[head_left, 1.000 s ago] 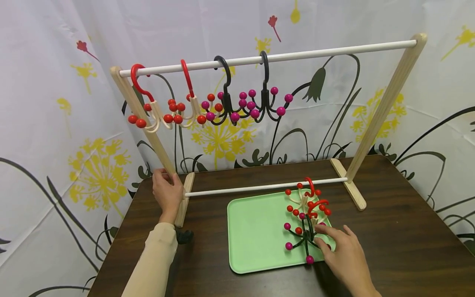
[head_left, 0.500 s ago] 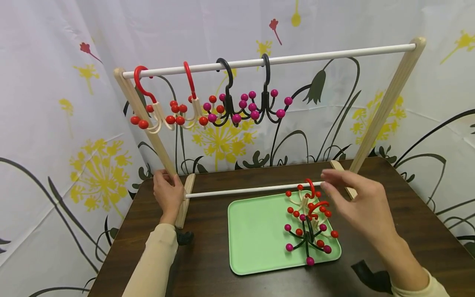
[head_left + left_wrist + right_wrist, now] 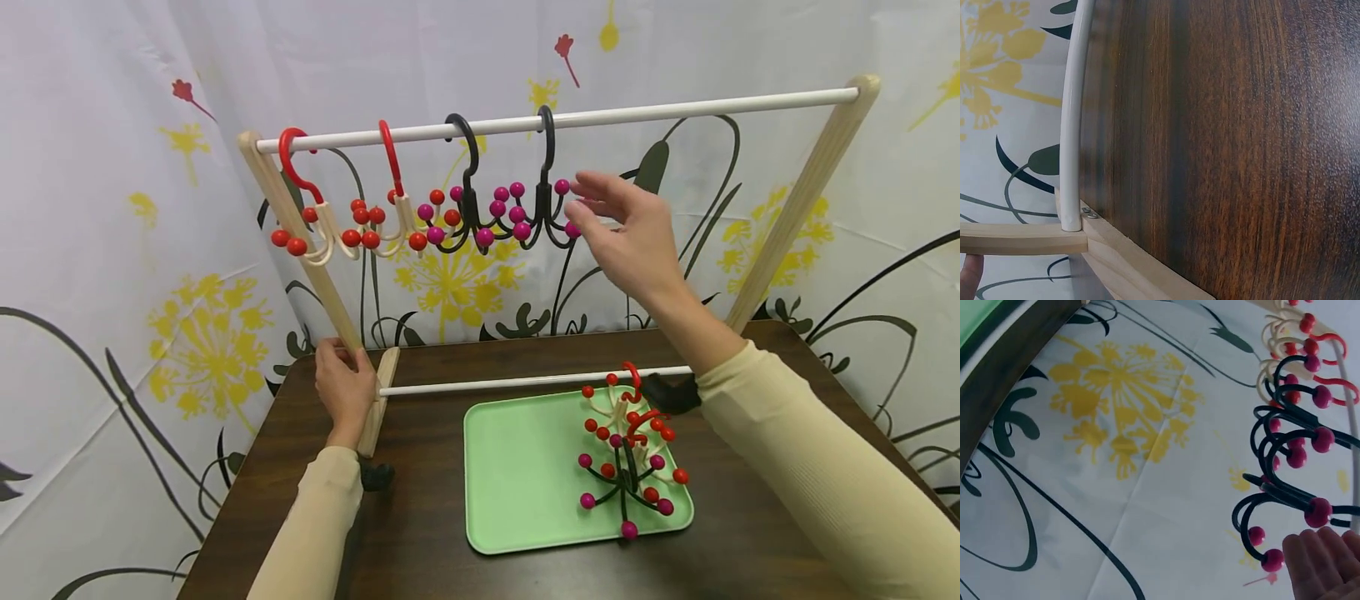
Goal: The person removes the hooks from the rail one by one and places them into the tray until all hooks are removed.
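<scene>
My left hand (image 3: 345, 383) grips the lower part of the wooden left post (image 3: 318, 283) of a small garment rack; in the left wrist view one fingertip (image 3: 971, 275) shows against the post. My right hand (image 3: 633, 237) is raised, thumb and fingers apart, with nothing between them. Its fingertips are right at the magenta balls of the rightmost black multi-hook hanger (image 3: 544, 200). Another black hanger (image 3: 469, 204) hangs left of it on the white rod (image 3: 675, 107). Further left hang two red-and-cream hangers, one (image 3: 401, 204) beside the other (image 3: 322, 221), with red balls.
A green tray (image 3: 517, 475) lies on the dark wooden table (image 3: 420, 517). On its right side are a black hanger (image 3: 626, 479) with magenta balls and two red-and-cream hangers (image 3: 621, 408). A lower white rod (image 3: 487, 384) runs behind the tray. A flowered curtain (image 3: 225, 375) hangs behind.
My right hand has left the hangers on the tray and risen up and left to the hanging black hanger. The left hand stays at the post. The view has shifted slightly.
</scene>
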The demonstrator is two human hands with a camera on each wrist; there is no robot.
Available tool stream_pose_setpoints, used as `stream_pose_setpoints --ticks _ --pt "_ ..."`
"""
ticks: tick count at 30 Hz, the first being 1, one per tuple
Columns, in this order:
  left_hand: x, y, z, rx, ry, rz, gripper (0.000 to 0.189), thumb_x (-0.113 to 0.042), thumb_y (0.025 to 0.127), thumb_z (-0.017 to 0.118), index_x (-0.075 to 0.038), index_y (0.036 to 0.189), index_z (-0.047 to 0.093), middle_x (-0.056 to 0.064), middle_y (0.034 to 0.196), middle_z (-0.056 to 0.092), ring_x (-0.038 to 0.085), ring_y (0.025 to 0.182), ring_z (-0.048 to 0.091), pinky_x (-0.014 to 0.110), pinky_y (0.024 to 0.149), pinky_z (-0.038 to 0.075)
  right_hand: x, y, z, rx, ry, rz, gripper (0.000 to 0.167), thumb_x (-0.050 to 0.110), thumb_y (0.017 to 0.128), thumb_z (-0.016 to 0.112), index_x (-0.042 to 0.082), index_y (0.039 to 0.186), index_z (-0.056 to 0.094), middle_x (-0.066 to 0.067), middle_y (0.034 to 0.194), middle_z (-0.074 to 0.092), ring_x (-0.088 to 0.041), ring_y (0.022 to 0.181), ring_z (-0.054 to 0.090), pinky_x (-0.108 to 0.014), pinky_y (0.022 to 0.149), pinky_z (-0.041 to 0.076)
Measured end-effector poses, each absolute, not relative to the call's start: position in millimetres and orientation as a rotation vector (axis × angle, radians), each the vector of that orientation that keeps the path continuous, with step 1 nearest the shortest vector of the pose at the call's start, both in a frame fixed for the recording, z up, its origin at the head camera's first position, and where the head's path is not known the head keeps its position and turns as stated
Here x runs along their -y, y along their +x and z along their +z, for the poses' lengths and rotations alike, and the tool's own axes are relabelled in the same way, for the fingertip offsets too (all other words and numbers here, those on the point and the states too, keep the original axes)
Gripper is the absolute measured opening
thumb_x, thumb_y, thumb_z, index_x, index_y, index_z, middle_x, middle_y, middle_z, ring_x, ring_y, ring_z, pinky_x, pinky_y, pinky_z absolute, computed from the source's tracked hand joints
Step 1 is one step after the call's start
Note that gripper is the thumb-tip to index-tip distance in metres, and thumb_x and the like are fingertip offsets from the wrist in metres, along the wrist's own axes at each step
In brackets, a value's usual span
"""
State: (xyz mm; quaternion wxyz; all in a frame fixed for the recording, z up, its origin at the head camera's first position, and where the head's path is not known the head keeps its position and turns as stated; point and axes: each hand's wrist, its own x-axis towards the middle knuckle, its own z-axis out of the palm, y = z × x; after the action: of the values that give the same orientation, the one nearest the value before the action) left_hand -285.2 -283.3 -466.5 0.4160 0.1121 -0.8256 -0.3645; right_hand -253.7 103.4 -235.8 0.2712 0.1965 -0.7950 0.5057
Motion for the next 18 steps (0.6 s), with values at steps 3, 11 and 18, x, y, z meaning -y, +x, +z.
stream_pose_setpoints --ticks 3,11,18 --pt "283 -286 -468 2.079 0.283 -0.912 0.025 -0.012 0.089 0.065 -0.001 0.109 0.053 0.016 0.093 0.054 0.036 0.083 0.055 0.055 0.073 0.039 -91 -268 -228 2.285 0.471 1.304 0.049 0.031 0.095 0.063 0.013 0.140 0.055 -0.003 0.128 0.065 -0.014 0.113 0.063 -0.035 0.092 0.048" --pt "285 -289 -472 2.063 0.275 -0.884 0.025 -0.012 0.089 0.063 0.000 0.108 0.053 0.016 0.090 0.052 0.036 0.078 0.054 0.054 0.069 0.040 -72 -291 -219 2.522 0.348 1.045 0.047 0.036 0.095 0.062 0.012 0.136 0.058 -0.006 0.123 0.067 -0.019 0.110 0.064 -0.040 0.090 0.045" --pt "285 -289 -470 2.061 0.270 -0.890 0.027 -0.012 0.088 0.064 0.000 0.109 0.053 0.016 0.092 0.053 0.036 0.079 0.055 0.054 0.070 0.041 -71 -301 -219 2.485 0.328 0.966 0.032 0.028 0.094 0.063 0.012 0.121 0.067 -0.005 0.112 0.071 -0.019 0.103 0.067 -0.039 0.084 0.046"
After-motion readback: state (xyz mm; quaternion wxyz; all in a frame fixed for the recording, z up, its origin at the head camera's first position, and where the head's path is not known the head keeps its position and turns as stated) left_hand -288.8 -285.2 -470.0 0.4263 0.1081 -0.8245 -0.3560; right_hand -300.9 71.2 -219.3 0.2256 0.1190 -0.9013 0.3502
